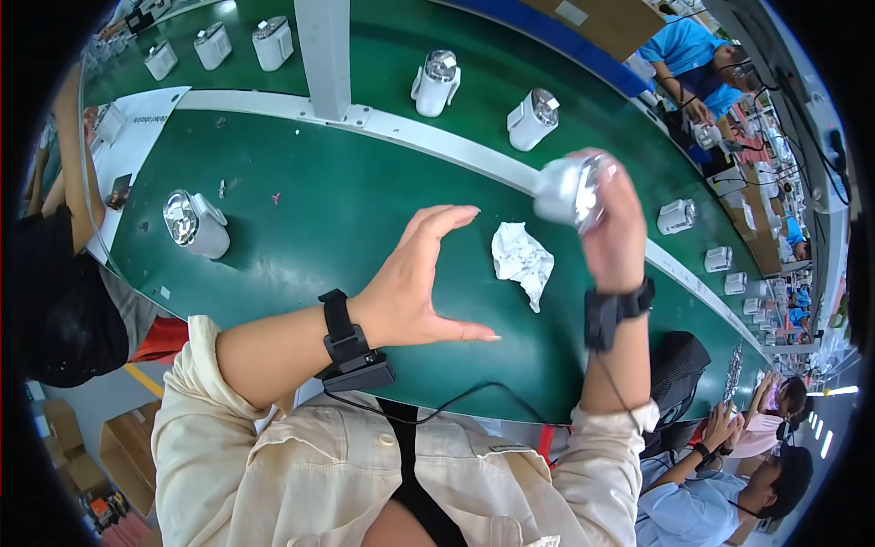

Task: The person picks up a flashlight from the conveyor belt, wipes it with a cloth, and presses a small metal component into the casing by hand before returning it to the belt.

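Head view: right hand [617,219] holds glossy, rounded device [563,190] near crumpled sheet [521,259].

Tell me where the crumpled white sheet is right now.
In the head view, the crumpled white sheet lies on the green table, right of centre, between the open left hand and the right hand, which holds a white device.

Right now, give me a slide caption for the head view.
At a green table, the right hand holds a white-and-silver device, left hand open near a crumpled white sheet.
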Available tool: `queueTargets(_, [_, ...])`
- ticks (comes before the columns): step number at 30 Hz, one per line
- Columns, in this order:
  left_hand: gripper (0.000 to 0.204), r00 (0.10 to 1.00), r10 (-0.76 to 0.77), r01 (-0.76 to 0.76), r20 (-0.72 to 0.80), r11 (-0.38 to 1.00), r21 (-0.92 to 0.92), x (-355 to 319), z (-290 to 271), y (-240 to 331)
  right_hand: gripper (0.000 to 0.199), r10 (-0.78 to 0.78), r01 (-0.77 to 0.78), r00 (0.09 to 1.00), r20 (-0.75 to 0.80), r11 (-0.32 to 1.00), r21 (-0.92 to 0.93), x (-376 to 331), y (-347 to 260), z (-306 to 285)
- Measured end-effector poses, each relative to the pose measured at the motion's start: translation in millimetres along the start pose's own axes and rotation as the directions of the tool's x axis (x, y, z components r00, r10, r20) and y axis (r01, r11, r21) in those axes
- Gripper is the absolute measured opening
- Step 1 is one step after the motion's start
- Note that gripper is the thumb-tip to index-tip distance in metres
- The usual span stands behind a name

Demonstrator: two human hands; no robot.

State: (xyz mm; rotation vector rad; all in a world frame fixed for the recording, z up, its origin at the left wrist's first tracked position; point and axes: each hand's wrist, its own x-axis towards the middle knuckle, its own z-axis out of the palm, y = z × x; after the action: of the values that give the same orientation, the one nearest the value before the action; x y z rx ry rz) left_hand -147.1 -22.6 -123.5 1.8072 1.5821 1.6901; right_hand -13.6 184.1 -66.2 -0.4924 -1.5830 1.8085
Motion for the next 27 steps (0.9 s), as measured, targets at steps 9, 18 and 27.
queueTargets(9, [0.103,0.998,-0.051,0.052,0.024,0.998,-0.037,-1.3,-17.9,16.7,0.044,-0.402,-0.132,0.809,-0.429,0.587,-0.799,95.5,18.9,-92.0])
queueTargets(18, [0.098,0.992,-0.125,0.125,0.003,0.992,0.012,-6.9,-27.4,18.5,0.074,-0.221,-0.075,0.967,-0.129,0.238,-0.968,94.5,18.6,11.7])
queueTargets(27, [0.098,0.883,-0.434,0.395,0.176,0.487,-0.779,-0.6,-17.0,6.1,0.097,0.229,-0.190,0.586,0.777,0.971,-0.143,-18.0,-26.5,56.5])
